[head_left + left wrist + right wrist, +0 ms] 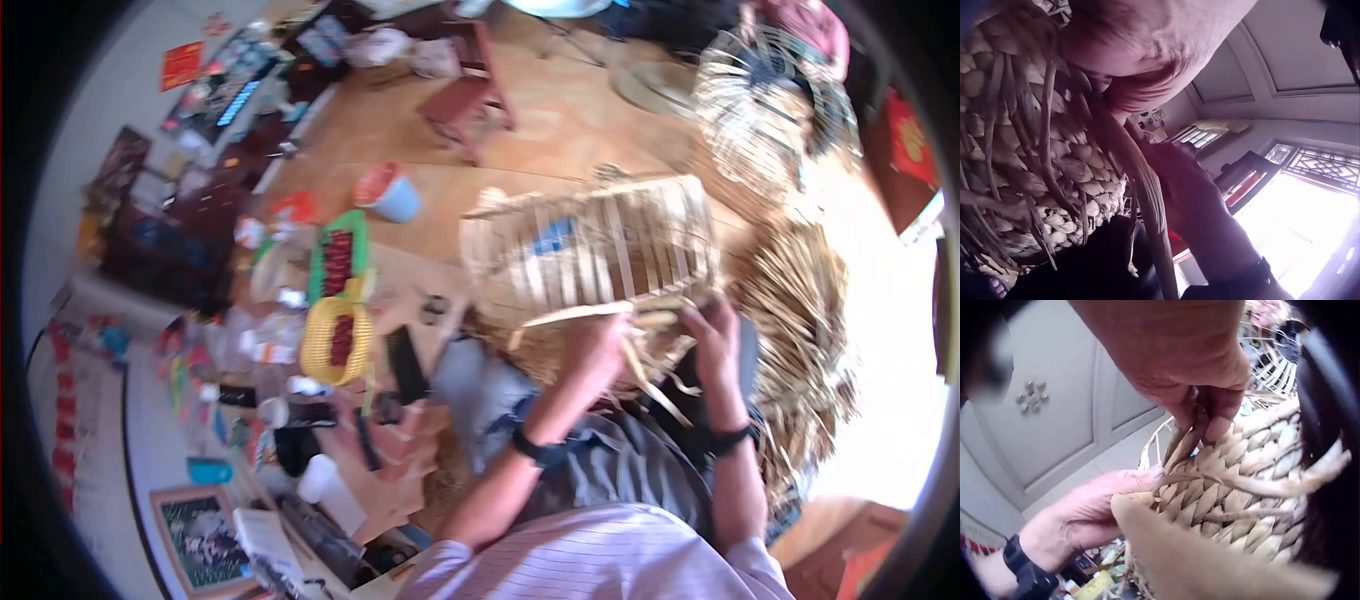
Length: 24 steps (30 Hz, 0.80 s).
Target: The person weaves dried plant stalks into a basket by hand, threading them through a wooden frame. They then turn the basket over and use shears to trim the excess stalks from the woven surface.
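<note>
A half-woven basket (690, 230) lies across the person's lap, with thin upright ribs and a braided wall of dried plant strands (1241, 462). At its near rim the left hand (595, 345) grips the edge, its fingertips close to the right hand's work in the right wrist view. The right hand (715, 335) pinches a twisted dry strand (1188, 440) between thumb and fingers at the rim. A broad flat strand (1141, 175) runs down from beneath the left hand in the left wrist view. Several loose strand ends hang along the braided wall.
A heap of dry strands (800, 330) lies at the right. To the left stand a green basket (360, 235) and a yellow basket (310, 350) with red contents, beside a pale bucket (398, 200). Another person (810, 30) works on a ribbed frame (740, 120) at the back right.
</note>
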Each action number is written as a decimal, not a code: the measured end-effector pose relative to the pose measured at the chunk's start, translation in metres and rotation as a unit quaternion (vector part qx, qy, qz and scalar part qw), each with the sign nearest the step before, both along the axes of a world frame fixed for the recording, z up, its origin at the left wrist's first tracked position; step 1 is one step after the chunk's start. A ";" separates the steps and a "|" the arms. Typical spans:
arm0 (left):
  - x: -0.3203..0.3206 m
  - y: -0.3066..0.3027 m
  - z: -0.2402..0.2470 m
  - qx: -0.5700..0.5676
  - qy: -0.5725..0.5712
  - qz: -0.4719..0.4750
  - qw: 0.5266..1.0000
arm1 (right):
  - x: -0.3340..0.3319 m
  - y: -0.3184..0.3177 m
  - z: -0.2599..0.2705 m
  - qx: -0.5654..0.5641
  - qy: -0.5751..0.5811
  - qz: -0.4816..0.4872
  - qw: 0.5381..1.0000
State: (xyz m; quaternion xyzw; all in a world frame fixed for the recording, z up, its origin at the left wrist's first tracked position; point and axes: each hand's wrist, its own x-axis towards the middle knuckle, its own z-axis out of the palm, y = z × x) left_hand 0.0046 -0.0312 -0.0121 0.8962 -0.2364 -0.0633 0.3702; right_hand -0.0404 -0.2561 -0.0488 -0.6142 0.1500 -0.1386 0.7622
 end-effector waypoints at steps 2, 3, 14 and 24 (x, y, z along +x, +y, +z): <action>-0.017 0.014 0.039 -0.016 -0.170 -0.014 0.985 | 0.003 0.006 0.010 0.082 0.010 -0.002 0.997; -0.024 0.022 0.048 0.011 -0.154 0.001 0.988 | 0.002 0.000 0.008 0.066 0.004 0.023 0.998; -0.007 0.105 0.074 -0.281 -0.155 0.273 0.907 | -0.003 0.004 0.042 -0.496 -0.040 0.131 0.857; -0.022 0.061 0.089 -0.153 -0.259 0.090 0.950 | -0.036 -0.011 0.013 -0.018 0.138 0.226 0.964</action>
